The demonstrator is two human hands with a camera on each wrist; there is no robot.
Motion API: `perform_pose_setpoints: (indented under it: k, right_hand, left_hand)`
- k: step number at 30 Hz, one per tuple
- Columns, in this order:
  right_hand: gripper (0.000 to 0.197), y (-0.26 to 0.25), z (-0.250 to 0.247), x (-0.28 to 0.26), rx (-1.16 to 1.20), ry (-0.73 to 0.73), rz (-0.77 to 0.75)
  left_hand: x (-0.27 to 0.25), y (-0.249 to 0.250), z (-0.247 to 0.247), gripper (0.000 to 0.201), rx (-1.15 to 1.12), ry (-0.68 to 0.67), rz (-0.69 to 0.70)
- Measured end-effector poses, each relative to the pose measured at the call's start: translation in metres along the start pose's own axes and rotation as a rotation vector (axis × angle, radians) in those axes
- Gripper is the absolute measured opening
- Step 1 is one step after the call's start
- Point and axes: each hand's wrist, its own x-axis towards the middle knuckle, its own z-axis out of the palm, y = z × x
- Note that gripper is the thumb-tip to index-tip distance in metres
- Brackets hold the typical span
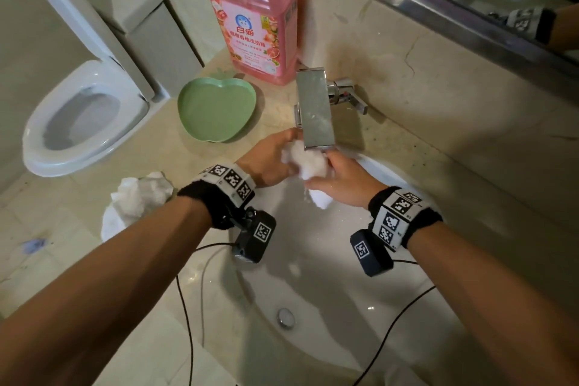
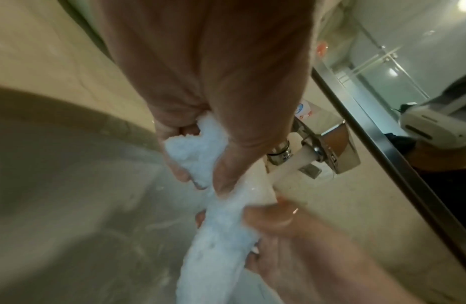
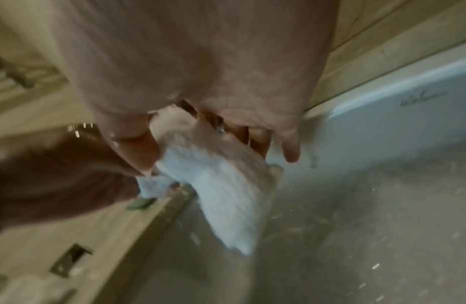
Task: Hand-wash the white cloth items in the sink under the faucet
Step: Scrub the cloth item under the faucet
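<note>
Both hands point(image 1: 307, 172) grip white cloth point(image 1: 302, 163) under faucet point(image 1: 315, 110), above sink point(image 1: 329, 276).

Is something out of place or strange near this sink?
Yes. A crumpled white cloth sits on a bin beside the counter, not in the sink. Both hands grip another cloth under the faucet.

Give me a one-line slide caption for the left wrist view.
Both hands, left hand and right hand, grip a white cloth under the running faucet.
</note>
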Motion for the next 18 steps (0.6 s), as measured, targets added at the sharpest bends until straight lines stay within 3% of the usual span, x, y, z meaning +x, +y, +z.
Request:
perform_pose_setpoints:
  k: [5, 8, 13, 18]
  right_hand:
    - [0.016, -0.015, 0.017, 0.006, 0.062, 0.153, -0.074]
    - [0.028, -0.017, 0.024, 0.005, 0.044, 0.173, -0.065]
    - [0.027, -0.021, 0.025, 0.002, 0.045, 0.130, -0.078]
    - [0.019, -0.015, 0.012, -0.004, -0.014, 0.257, -0.134]
  left_hand:
    - [-0.020, -0.015, -0.001, 0.060, 0.099, 0.184, -0.059]
    - [-0.027, -0.017, -0.002, 0.058, 0.200, 0.193, -0.095]
    - [-0.032, -0.012, 0.003, 0.056, 0.283, 0.166, -0.136]
    - [-0.027, -0.005, 0.013, 0.052, 0.317, 0.256, -0.262]
